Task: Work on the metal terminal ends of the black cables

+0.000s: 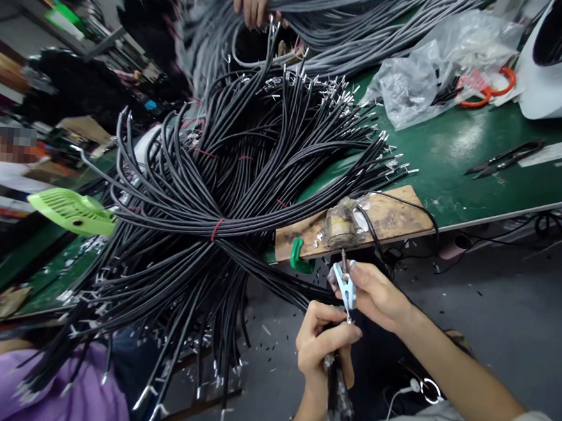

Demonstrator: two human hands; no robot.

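Note:
My left hand [322, 342] is closed around a black cable [330, 374], gripping it near a thin bare end between thumb and fingers. Just above, my right hand [381, 294] pinches a light blue clothespin [345, 285], whose lower end is at the bare end of the cable. Behind the clothespin, a dark metal tip [344, 261] sticks out from a stained, yellowish lump [341, 224] on a wooden board [400, 215]. Whether the clothespin touches that tip I cannot tell.
Black cable bundles [241, 224] with silvery ends cover the green table [459, 146] and hang over its edge. A green clamp [301, 257] grips the board. Snips [506, 157], orange-handled scissors [486, 93] and a plastic bag [415, 79] lie rightward. Another person's hand [254, 0] touches grey cables.

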